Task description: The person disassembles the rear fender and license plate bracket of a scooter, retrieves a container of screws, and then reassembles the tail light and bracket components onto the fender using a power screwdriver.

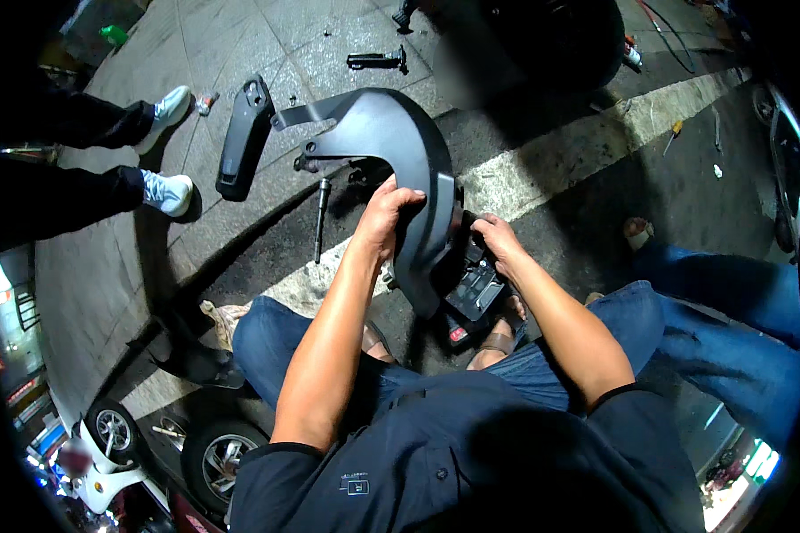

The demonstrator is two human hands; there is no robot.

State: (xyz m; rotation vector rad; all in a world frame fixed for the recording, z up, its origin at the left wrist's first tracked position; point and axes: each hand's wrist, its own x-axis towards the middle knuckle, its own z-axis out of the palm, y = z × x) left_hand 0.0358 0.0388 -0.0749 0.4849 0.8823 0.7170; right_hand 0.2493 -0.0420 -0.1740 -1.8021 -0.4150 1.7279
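My left hand (pixel 388 215) grips the inner side of a curved grey plastic mudguard (pixel 411 133), its thumb over the edge, the guard's two arms pointing left. My right hand (pixel 498 238) is closed on a black bracket assembly (pixel 476 293) with a red piece at its lower end, beside the mudguard's lower part; its fingertips are partly hidden. Left of the guard lie a long black cover (pixel 243 138) and a metal rod (pixel 322 219). Another black fitting (pixel 376 59) lies beyond on the paving.
Two people's legs stand left (pixel 98 200) and right (pixel 729 302). A large tyre (pixel 587 40) is at the top. A screwdriver (pixel 674 138) lies right. Wheels (pixel 222 462), a dark panel (pixel 191 360) and a white scooter (pixel 98 475) are lower left.
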